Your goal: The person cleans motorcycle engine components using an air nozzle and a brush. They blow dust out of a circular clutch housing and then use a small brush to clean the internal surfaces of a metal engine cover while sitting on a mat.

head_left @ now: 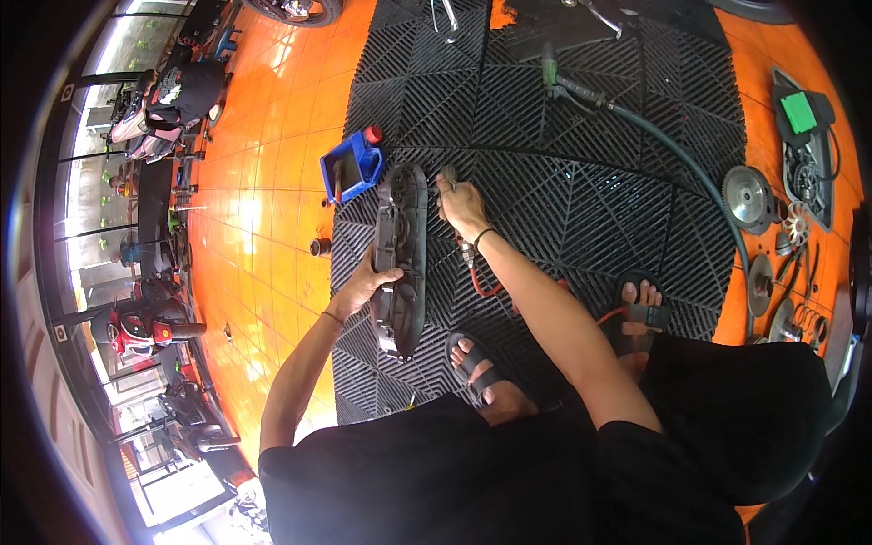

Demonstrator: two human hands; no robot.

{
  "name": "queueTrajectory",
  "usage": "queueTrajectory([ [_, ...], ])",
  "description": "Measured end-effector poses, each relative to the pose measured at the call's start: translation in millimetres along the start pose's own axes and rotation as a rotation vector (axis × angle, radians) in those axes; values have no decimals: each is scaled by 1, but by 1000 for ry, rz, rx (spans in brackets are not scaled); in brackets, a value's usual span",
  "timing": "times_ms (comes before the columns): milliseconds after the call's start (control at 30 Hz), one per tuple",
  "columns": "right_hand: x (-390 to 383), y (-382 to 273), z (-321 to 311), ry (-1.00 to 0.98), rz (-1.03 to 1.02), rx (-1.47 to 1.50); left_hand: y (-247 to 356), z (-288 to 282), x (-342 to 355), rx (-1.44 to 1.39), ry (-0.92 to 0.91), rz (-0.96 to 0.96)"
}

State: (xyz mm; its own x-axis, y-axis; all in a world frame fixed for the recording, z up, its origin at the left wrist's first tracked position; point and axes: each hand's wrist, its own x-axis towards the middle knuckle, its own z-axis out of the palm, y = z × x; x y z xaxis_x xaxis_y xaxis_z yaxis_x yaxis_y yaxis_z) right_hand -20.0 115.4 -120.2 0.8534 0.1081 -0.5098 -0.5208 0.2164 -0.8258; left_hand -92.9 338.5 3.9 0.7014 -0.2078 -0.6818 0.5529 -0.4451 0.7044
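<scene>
A long, dark engine side cover (411,245) stands on its edge above the black mat, its ribbed inner side facing left. My left hand (361,283) grips its left side, thumb over the rim. Just right of the cover's far end, my right hand (463,211) is closed around what looks like an air blow gun (450,173), most of it hidden in the fist. A red air hose (485,292) runs from its metal coupling below the wrist. The gun's tip is apart from the cover.
A cut-open blue jug (329,165) with a red cap holds a brush. A green-handled spray gun (572,91) lies on the mat (545,218), its hose curving right. Clutch parts, including a metal drum (748,200), and a spring (808,318) lie at right. Motorcycles (150,329) stand left.
</scene>
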Motion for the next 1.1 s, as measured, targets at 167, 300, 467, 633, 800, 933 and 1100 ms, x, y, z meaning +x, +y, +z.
queueTrajectory([
  [167, -7, -7, 3, -55, 76, -60, -2, 3, -4, -10, 20, 25],
  [300, -10, 0, 8, -61, 88, -225, -9, -4, -6, -11, 35, 8],
  [467, 12, 23, 6, 22, 40, -148, 3, 4, 5, 12, 11, 23],
  [633, -10, 6, 6, -89, 34, -410, -9, -4, -5, -3, 38, -15],
  [800, -7, 11, -1, -145, 35, -268, -5, -2, 1, -17, 34, -31],
  [933, -16, 9, 3, -110, 7, -284, -9, -4, -3, -11, 31, -17],
  [1100, 1, 26, -7, -174, -117, -339, -2, 1, 7, 20, -7, 28],
])
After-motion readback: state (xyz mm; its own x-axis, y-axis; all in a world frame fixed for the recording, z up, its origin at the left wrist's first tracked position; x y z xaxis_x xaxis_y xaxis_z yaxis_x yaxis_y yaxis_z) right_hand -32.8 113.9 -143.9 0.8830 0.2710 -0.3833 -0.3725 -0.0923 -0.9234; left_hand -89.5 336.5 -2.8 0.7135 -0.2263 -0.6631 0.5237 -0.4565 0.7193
